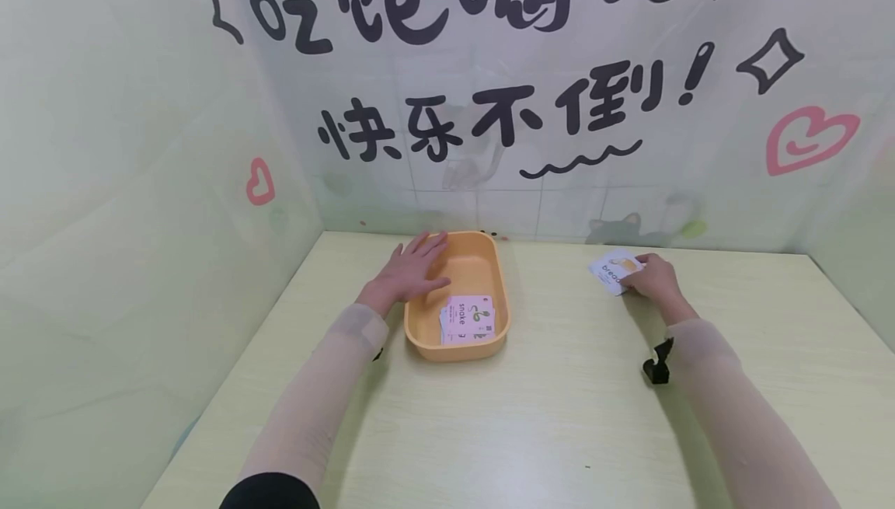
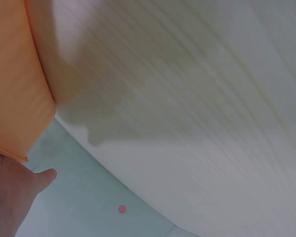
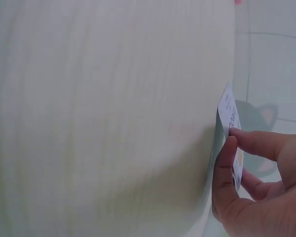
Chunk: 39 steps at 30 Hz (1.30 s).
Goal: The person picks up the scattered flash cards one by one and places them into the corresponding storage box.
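In the head view, an orange plastic tray [image 1: 503,291] stands on the table. Inside its near end lie several flash cards; the top one is a snake card [image 1: 470,312]. My left hand [image 1: 409,276] is over the tray's left rim with its fingers spread, and in the left wrist view part of that hand [image 2: 12,190] shows beside the tray's wall [image 2: 17,84]. At the right, my right hand [image 1: 655,280] pinches a bread card [image 1: 615,270] between thumb and fingers. The right wrist view shows the card [image 3: 228,111] almost edge-on, tilted above the table.
The pale wooden table [image 1: 531,431] meets a white printed wall sheet [image 1: 447,175] just behind the tray and the card. Another sheet [image 1: 140,221] hangs along the left side. A black strap piece [image 1: 657,365] hangs at the right wrist.
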### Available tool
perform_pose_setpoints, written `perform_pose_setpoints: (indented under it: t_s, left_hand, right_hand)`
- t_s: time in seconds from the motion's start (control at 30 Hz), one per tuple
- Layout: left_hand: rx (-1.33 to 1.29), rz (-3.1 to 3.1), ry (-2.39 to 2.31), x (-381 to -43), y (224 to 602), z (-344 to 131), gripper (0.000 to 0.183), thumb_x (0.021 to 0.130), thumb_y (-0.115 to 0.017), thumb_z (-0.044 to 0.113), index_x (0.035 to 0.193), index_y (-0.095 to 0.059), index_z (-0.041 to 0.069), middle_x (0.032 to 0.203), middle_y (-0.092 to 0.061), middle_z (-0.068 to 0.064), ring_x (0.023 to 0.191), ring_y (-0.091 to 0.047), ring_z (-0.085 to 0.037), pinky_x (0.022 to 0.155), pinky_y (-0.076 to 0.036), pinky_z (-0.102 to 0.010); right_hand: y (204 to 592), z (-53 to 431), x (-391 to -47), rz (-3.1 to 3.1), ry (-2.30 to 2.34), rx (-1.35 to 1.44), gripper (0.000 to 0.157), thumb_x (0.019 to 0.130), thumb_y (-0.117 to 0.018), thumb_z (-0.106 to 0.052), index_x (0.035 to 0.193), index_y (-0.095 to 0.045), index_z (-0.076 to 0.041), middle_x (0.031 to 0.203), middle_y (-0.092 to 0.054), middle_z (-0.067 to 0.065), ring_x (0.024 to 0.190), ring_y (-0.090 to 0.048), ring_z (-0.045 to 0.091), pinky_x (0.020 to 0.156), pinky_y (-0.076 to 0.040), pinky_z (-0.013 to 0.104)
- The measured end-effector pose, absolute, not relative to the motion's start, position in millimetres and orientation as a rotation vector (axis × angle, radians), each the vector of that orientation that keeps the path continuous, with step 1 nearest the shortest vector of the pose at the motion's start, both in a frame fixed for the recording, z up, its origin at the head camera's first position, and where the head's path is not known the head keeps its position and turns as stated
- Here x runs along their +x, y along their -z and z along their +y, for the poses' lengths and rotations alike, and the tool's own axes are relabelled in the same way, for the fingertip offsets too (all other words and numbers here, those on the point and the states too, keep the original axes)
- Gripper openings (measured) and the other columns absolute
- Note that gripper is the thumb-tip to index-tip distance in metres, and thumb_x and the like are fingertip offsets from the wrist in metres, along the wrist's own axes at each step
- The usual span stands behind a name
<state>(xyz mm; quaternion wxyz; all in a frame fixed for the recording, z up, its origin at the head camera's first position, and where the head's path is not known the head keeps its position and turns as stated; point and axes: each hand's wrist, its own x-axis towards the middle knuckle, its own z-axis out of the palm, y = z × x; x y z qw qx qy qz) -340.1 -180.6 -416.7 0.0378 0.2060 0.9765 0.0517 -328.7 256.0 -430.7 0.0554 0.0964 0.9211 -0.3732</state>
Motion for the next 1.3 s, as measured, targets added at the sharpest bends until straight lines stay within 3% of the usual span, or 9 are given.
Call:
perform_pose_setpoints:
  t_s: [0.1, 0.2, 0.4, 0.73, 1.3]
  left_hand:
    - [0.628, 2.997, -0.159, -340, 417, -181, 0.08, 0.098, -0.049, 0.056, 0.161, -0.015, 0.022, 0.171, -0.005, 0.004, 0.158, 0.0, -0.028, 0.122, -0.011, -0.066]
    - [0.626, 2.998, -0.168, -339, 416, -181, 0.08, 0.097, -0.05, 0.055, 0.161, -0.015, 0.022, 0.171, -0.005, 0.004, 0.158, 0.0, -0.029, 0.122, -0.011, -0.066]
    - [0.634, 2.997, -0.169, -337, 416, -182, 0.08, 0.097, -0.05, 0.055, 0.161, -0.016, 0.021, 0.171, -0.006, 0.003, 0.158, -0.001, -0.03, 0.122, -0.011, -0.066]
    - [0.639, 2.998, -0.168, -337, 416, -182, 0.079, 0.098, -0.05, 0.054, 0.161, -0.017, 0.021, 0.171, -0.007, 0.002, 0.158, -0.002, -0.031, 0.122, -0.012, -0.067]
    - [0.64, 2.986, -0.188, -338, 414, -181, 0.08, 0.097, -0.05, 0.055, 0.161, -0.016, 0.021, 0.171, -0.005, 0.004, 0.158, -0.001, -0.03, 0.122, -0.011, -0.066]
  right_hand:
    - [432, 257, -329, 2.738, 1.258, 0.298, 0.063, 0.09, -0.061, -0.005, 0.143, -0.034, 0.017, 0.129, -0.049, 0.036, 0.089, -0.061, 0.023, 0.067, -0.051, 0.02]
    - [431, 256, -330, 2.674, 1.35, 0.336, 0.061, 0.093, -0.059, -0.003, 0.145, -0.032, 0.015, 0.132, -0.046, 0.035, 0.075, -0.06, 0.012, 0.059, -0.051, 0.015]
    - [431, 254, -332, 2.546, 1.547, 0.37, 0.063, 0.093, -0.056, 0.001, 0.149, -0.029, 0.013, 0.14, -0.038, 0.033, 0.07, -0.058, 0.005, 0.064, -0.058, 0.018]
    - [425, 247, -326, 2.332, 1.819, 0.357, 0.066, 0.095, -0.054, 0.004, 0.153, -0.022, 0.01, 0.117, -0.041, 0.014, 0.07, -0.057, -0.002, 0.073, -0.059, 0.016]
    - [409, 221, -315, 2.219, 1.965, 0.146, 0.065, 0.095, -0.055, 0.006, 0.151, -0.023, 0.011, 0.102, -0.048, 0.007, 0.074, -0.062, -0.001, 0.075, -0.058, 0.015]
